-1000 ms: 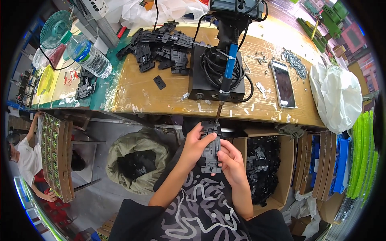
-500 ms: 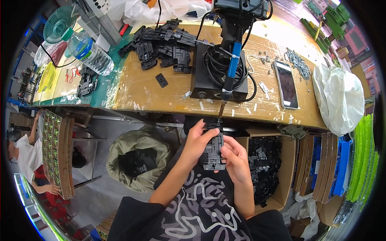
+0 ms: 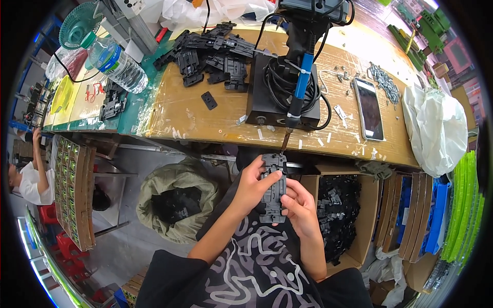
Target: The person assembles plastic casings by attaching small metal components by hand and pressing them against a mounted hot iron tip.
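Observation:
Both hands hold a long black plastic housing (image 3: 273, 197) upright in front of my chest, just off the table's front edge. My left hand (image 3: 251, 187) is wrapped round its left side, with the thumb lying across the face. Fingers and thumb of my right hand (image 3: 299, 203) grip its lower right side. An electric screwdriver (image 3: 303, 77) with a blue band leans down over a black box (image 3: 259, 97) with coiled cable; neither hand holds it. Its bit comes down to the top right corner of the housing; whether it touches, I cannot tell.
More black housings (image 3: 226, 56) lie piled on the table, near a phone (image 3: 368, 110), loose screws (image 3: 385, 82) and a white bag (image 3: 434, 128). Below are a sack (image 3: 149, 200) and a carton (image 3: 367, 215) of black parts. Another person (image 3: 38, 177) is at far left.
The housing has dropped slightly in my hands, and its top face now shows more fully below the screwdriver bit. At far left, the other person's arms have moved.

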Demonstrator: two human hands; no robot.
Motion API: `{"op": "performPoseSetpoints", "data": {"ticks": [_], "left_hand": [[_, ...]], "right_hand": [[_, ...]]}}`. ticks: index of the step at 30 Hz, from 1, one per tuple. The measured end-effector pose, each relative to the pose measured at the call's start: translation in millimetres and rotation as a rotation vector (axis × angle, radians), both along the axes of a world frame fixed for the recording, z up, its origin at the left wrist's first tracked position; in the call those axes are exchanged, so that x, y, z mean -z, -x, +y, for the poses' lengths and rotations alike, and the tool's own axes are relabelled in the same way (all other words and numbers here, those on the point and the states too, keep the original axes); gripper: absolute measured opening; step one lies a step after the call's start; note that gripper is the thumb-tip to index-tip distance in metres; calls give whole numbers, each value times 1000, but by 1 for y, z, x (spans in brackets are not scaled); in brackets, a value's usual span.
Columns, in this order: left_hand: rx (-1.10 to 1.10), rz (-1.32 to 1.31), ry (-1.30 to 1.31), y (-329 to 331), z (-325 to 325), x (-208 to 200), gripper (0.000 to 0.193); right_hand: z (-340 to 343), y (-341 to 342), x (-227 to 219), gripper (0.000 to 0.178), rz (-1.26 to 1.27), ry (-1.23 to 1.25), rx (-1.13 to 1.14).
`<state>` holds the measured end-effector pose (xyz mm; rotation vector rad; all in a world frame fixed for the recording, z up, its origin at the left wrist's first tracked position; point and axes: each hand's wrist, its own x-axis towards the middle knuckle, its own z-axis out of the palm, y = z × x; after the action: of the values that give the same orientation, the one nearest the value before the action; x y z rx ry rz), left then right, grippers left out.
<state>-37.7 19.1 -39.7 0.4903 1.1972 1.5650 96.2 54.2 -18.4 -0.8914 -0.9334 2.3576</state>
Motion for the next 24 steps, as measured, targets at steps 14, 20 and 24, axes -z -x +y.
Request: {"op": "performPoseSetpoints", "data": {"ticks": [14,20,24], "left_hand": [[13,146,-75,-2,-3,10,21],[6,181,-97,-8,-13,11,25],[51,346,-120,-7,-20,-13,32]], "right_hand": [[7,-8,16,40,-27,-83,-109],[4,-15,14,44,-21,-112,-184],[-1,-19,7,46,2,-252,-181]]}}
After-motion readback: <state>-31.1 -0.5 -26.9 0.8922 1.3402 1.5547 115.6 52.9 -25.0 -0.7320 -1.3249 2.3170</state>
